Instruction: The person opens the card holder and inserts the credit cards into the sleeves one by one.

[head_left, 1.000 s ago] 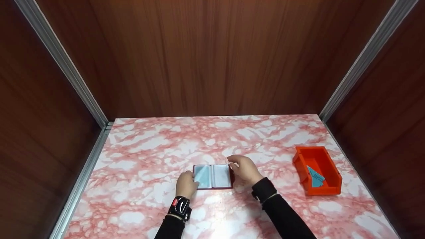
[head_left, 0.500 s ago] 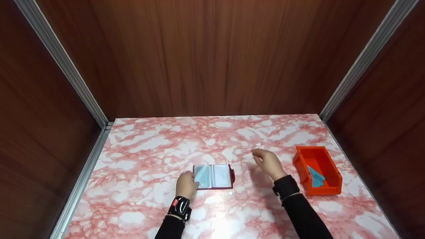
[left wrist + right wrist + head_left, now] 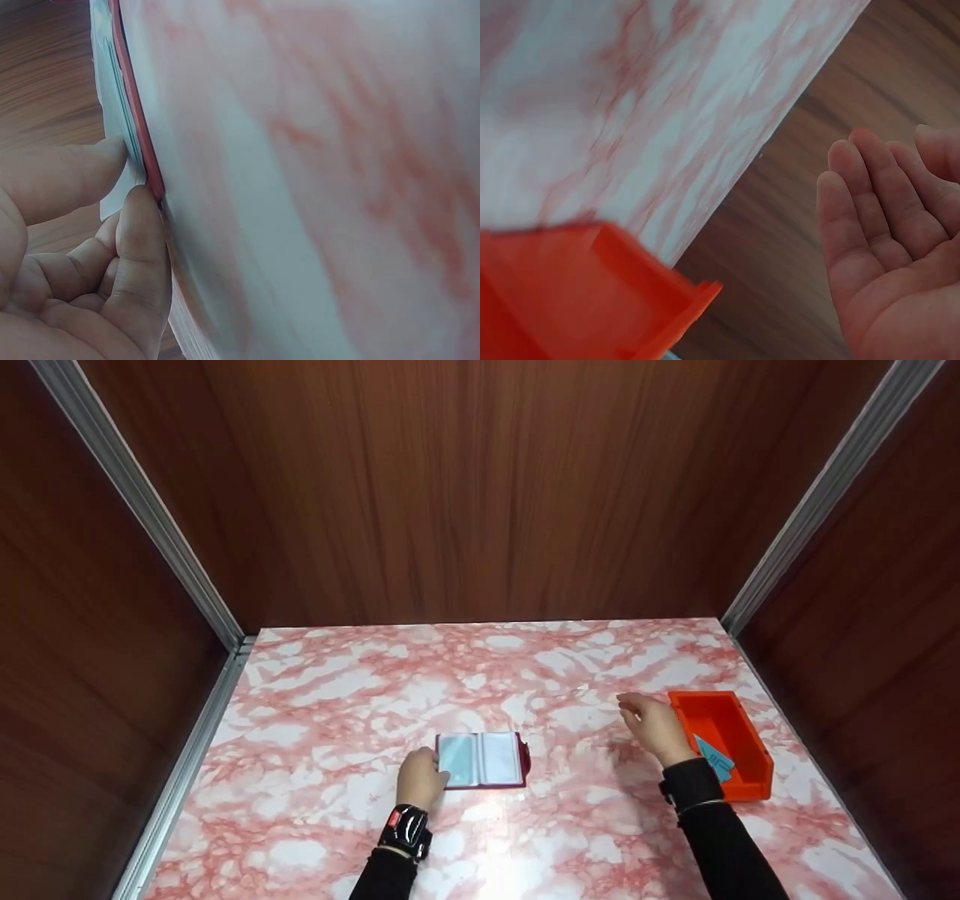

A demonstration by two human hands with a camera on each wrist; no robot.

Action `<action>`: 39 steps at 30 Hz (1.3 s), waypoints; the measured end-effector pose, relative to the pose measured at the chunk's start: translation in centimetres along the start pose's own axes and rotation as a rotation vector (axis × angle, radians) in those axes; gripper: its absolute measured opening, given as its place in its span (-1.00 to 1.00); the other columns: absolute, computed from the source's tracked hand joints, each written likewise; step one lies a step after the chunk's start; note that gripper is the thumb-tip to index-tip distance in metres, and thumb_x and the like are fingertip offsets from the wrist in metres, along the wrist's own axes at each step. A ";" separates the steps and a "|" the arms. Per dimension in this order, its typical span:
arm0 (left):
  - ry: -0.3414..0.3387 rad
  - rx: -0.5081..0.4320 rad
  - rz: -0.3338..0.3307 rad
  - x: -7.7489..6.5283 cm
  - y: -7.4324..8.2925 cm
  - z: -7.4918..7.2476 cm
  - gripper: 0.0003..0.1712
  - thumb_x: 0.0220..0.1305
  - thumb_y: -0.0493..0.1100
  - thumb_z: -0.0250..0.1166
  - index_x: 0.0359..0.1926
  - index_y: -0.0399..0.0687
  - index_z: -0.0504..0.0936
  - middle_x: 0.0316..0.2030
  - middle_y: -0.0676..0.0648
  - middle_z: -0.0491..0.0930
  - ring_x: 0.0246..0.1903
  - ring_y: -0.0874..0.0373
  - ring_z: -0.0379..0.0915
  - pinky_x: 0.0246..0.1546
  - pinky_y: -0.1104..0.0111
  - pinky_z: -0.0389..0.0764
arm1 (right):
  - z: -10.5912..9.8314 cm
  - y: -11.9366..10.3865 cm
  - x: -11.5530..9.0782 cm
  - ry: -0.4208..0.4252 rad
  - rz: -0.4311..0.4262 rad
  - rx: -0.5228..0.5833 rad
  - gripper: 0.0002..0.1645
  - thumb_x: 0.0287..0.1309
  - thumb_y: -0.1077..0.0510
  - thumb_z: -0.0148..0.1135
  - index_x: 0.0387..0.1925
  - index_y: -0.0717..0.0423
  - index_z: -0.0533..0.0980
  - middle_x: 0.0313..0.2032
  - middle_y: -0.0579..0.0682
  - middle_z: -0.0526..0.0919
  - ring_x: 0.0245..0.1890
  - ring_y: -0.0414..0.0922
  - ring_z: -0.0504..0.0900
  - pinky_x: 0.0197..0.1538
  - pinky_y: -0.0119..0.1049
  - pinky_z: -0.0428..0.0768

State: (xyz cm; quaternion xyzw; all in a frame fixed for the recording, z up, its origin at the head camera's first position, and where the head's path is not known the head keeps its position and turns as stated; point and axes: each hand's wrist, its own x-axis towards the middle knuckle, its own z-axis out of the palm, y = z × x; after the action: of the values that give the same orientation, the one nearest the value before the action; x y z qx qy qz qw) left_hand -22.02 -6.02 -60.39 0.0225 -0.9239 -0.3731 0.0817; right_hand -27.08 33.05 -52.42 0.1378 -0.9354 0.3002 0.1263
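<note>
A small red card holder (image 3: 500, 759) lies spread open on the table, its clear sleeves facing up; the left page looks pale teal and the right page whitish. My left hand (image 3: 420, 778) pinches its left edge. The left wrist view shows the thumb on the sleeves (image 3: 120, 112) and a finger against the red cover (image 3: 137, 105). My right hand (image 3: 654, 727) is in the air just left of the orange bin (image 3: 752, 739), holding nothing, with its fingers loosely bent. A blue card (image 3: 715, 757) leans inside the bin, partly hidden by the right wrist.
The table (image 3: 337, 825) has a red-and-white marbled top. Dark wooden panels (image 3: 480, 495) stand behind it and on both sides, with metal rails (image 3: 150, 495) in the corners. A tiny pale scrap (image 3: 582, 688) lies behind the card holder, to its right.
My right hand has left the right edge of the card holder and moved rightward to beside the orange bin. My left hand and the holder have stayed in place.
</note>
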 end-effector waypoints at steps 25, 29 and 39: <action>-0.004 -0.001 0.025 0.0 -0.6 0.1 -0.72 -0.14 -0.34 0.50 -0.38 -0.32 0.59 -0.51 -0.08 0.56 -0.43 -0.04 0.51 -0.27 0.10 0.54 | -5.9 6.5 -2.8 -0.100 0.314 -0.107 -0.56 0.35 0.27 0.07 0.15 0.51 0.41 0.04 0.49 0.52 0.01 0.37 0.49 0.14 0.29 0.39; -0.001 0.000 0.011 0.1 -0.6 0.3 -0.73 -0.13 -0.34 0.50 -0.40 -0.29 0.58 -0.51 -0.07 0.54 -0.43 -0.03 0.49 -0.26 0.10 0.54 | -5.9 7.3 -3.3 -0.134 0.365 -0.125 -0.54 0.35 0.25 0.06 0.15 0.53 0.39 0.04 0.51 0.50 -0.02 0.37 0.49 0.14 0.30 0.39; -0.009 -0.004 0.015 0.1 -0.4 0.1 -0.72 -0.14 -0.33 0.51 -0.39 -0.31 0.59 -0.51 -0.06 0.55 -0.42 -0.04 0.51 -0.25 0.10 0.55 | -5.9 9.0 -4.0 -0.251 0.438 -0.196 -0.51 0.32 0.20 0.12 0.09 0.57 0.38 0.00 0.52 0.52 -0.02 0.38 0.50 0.11 0.27 0.41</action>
State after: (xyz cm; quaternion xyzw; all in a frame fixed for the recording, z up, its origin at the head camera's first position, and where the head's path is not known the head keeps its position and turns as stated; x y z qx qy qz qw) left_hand -22.14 -6.30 -60.73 0.0138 -0.9237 -0.3744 0.0805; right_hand -25.44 44.35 -53.81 -0.0446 -0.9758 0.2091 -0.0456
